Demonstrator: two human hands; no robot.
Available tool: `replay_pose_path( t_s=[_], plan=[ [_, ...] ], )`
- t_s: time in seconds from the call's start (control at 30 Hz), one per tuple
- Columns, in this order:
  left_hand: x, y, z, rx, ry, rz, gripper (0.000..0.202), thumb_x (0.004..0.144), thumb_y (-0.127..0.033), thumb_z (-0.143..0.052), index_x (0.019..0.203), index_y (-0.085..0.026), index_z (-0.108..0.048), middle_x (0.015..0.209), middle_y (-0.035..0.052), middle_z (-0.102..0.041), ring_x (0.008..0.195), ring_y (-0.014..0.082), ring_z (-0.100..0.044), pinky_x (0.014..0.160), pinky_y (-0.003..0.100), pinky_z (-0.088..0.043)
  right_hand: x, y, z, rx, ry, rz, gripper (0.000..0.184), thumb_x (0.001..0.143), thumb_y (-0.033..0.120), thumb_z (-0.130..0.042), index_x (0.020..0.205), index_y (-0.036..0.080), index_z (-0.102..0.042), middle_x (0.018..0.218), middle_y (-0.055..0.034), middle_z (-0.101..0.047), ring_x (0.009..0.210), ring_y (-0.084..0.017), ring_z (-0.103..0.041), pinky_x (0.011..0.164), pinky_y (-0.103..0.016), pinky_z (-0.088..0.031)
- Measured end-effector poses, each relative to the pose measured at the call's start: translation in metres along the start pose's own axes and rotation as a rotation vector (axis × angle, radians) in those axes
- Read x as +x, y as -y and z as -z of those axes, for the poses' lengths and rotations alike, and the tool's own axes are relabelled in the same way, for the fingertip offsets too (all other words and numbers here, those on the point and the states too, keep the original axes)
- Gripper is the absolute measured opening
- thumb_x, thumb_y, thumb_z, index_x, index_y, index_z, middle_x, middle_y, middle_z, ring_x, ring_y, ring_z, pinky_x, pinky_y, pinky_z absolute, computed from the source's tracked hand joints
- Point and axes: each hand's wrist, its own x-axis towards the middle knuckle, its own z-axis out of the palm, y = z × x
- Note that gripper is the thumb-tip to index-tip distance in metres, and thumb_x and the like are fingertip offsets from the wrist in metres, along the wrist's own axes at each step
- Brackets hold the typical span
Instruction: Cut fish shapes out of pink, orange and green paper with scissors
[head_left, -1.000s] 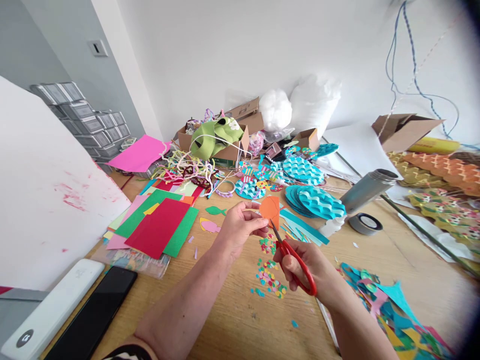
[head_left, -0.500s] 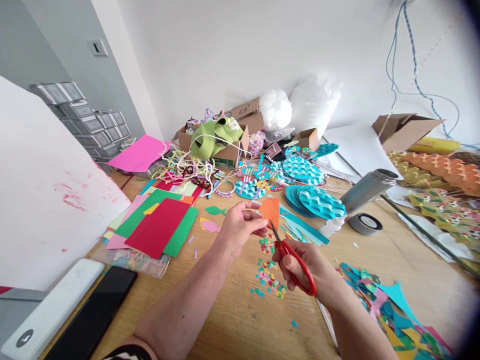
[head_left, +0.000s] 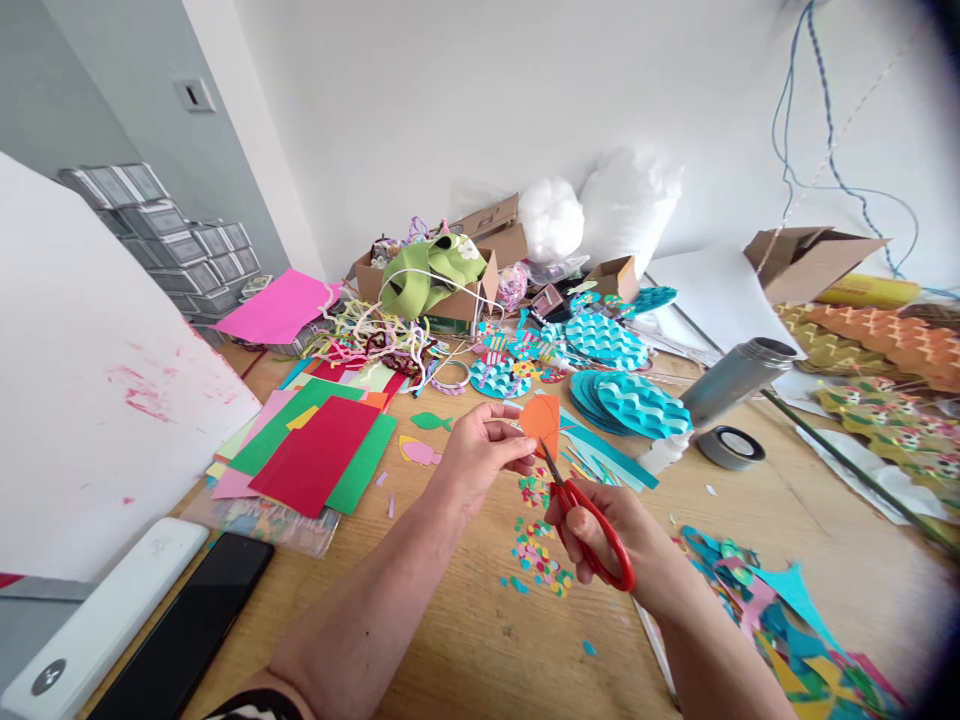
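Observation:
My left hand (head_left: 487,447) pinches a small piece of orange paper (head_left: 541,418) by its left edge, above the middle of the table. A drawn curved line shows on the paper. My right hand (head_left: 600,530) is closed round the red handles of a pair of scissors (head_left: 574,505), whose blades meet the lower edge of the orange paper. Beneath lie small coloured paper dots (head_left: 541,550). Left of the paper are a green fish cutout (head_left: 431,421) and a pink fish cutout (head_left: 420,452).
Coloured paper sheets (head_left: 315,455) lie at left, near a black phone (head_left: 187,620) and a white device (head_left: 105,610). Blue wavy discs (head_left: 637,405), a white bottle (head_left: 666,453), a metal flask (head_left: 739,380) and a tape roll (head_left: 731,447) stand right. Paper scraps (head_left: 780,610) lie front right.
Hardly anything differs. The scissors' handles and my right hand have shifted very slightly to the right; my left hand and the orange paper stay in place.

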Motion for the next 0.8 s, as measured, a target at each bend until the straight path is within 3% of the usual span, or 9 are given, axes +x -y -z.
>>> replay_pose_path(
  t_s=[0.8],
  plan=[
    [0.0,-0.0001,0.0008,0.026,0.0,0.0,0.042,0.058,-0.019,-0.076,0.094,-0.013,-0.056,0.064,-0.0009,-0.063,0.054,0.0106,-0.059,0.052,0.021,-0.046,-0.0006,0.0014,0.0,-0.004,-0.009,-0.035,0.067,0.058,0.082,-0.063,0.072,0.017,-0.053,0.047,0.0021,-0.053,0.036,-0.01,-0.048,0.036,-0.021,-0.038]
  ],
)
